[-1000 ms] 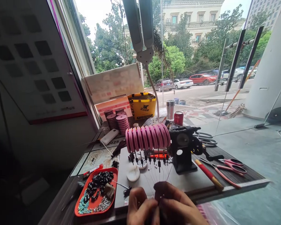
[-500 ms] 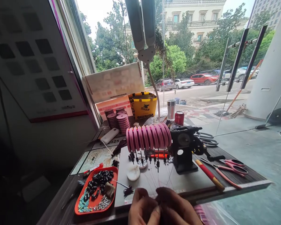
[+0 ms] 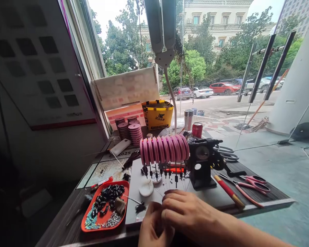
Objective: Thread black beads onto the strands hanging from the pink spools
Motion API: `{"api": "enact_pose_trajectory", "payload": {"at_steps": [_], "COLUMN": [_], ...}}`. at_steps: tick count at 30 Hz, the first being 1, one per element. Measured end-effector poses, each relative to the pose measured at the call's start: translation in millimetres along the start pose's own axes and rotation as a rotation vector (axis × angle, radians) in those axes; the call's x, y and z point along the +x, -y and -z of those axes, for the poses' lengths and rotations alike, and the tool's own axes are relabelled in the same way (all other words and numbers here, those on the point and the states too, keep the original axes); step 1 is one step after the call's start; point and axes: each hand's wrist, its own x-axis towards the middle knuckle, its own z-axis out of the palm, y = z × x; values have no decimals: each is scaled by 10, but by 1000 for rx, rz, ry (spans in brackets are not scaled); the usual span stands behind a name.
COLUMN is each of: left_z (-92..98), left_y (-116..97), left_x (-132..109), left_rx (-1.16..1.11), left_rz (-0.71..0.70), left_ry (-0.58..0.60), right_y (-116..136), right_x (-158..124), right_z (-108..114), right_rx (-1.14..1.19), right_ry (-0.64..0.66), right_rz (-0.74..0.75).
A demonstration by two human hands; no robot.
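At the front edge of the board, my left hand (image 3: 154,226) is closed, thumb and fingers pinched together. My right hand (image 3: 181,211) lies against it with curled fingers, its back towards me. Whatever the fingers grip is hidden or too small to make out. Beyond them, a row of pink spools (image 3: 164,149) sits on a black hand-cranked winder (image 3: 202,163). Dark weights or stoppers (image 3: 176,179) hang under the spools, and thin lines run down towards my hands. A round white lid (image 3: 146,188) and a small dish of beads (image 3: 156,177) lie on the board (image 3: 134,192).
To the left, an orange tray (image 3: 82,223) carries black floats and small metal parts. Pink-handled scissors (image 3: 257,185) and a red rod (image 3: 229,192) lie at right. Behind stand stacked spools (image 3: 135,133), a yellow bag (image 3: 158,118), a red can (image 3: 197,129) and a lamp arm (image 3: 171,89).
My right hand has moved up and over, now showing its back and forearm beside the left hand. The left hand has shifted slightly left and stays pinched.
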Motion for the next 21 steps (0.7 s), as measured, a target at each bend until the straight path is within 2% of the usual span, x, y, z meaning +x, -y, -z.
{"api": "enact_pose_trajectory", "payload": {"at_steps": [2,4,6,8,12,15,16,18,21], "left_z": [36,54,39,-12,-174,-258,-268,-254,-174], "left_y": [20,37,48,45,35,80,102,133,106], "left_x": [49,73,65,28,-45,-22,-3,35,58], "left_rx": [-147,-263,-300,-175,337,495,497,502,522], "left_rz": [141,283,302,125,-393,-703,-783,-902,-934], "left_ry": [57,108,98,-27,-422,-615,-637,-609,-452], "right_y": [-91,-140,-145,-124,-85,-91,-98,-116,-135], "right_x": [51,35,-6,-31,14,90,114,153,163], "right_z": [-24,-91,-158,-197,-176,-122,-106,-85,-68], "right_rx": [67,55,26,43,144,171,182,200,204], "right_ry": [93,102,79,61,33,6,-1,-10,-25], "right_rz": [-42,-79,-107,-165,-384,-483,-503,-524,-520]}}
